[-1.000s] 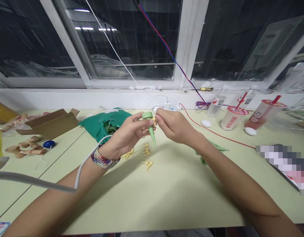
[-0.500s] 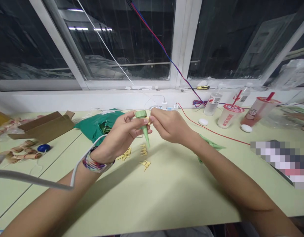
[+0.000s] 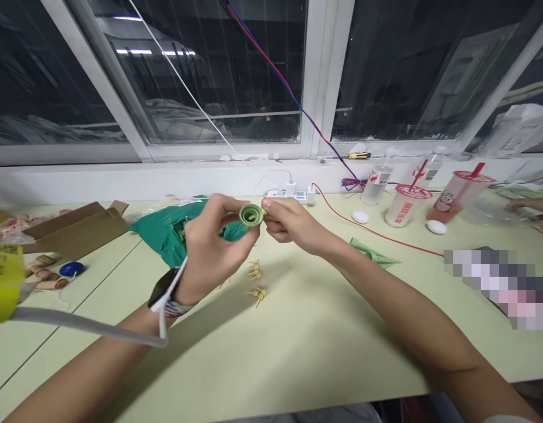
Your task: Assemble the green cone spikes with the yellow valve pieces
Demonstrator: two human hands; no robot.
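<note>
The tapered shaft of the green spike point(image 3: 251, 215) is hidden behind its open end and the fingers of the left hand point(image 3: 218, 241). Only a sliver of the yellow piece point(image 3: 264, 211) is left uncovered by the right hand point(image 3: 290, 222), so how far it is pushed in cannot be told. Two green cones point(image 3: 372, 254) are partly covered by the right forearm, another person's hand point(image 3: 533, 205) is cut off at the right edge, and a flat dark object point(image 3: 487, 254) is blurred by pixels.

Half a second ago the spike was seen from the side, tip down; now its mouth has been turned toward the camera. The left wrist has been rolled with it, a dark band point(image 3: 162, 288) has been brought into sight, and the nearer heap of yellow pieces point(image 3: 258, 295) on the table point(image 3: 298, 352) is left where it was.

The spike is held above the table, its round rim ringed and gripped by left thumb and fingers. Inside, pale green steps and a small core are shown. The right hand is curled, the yellow piece pinched at the spike's side.
</note>
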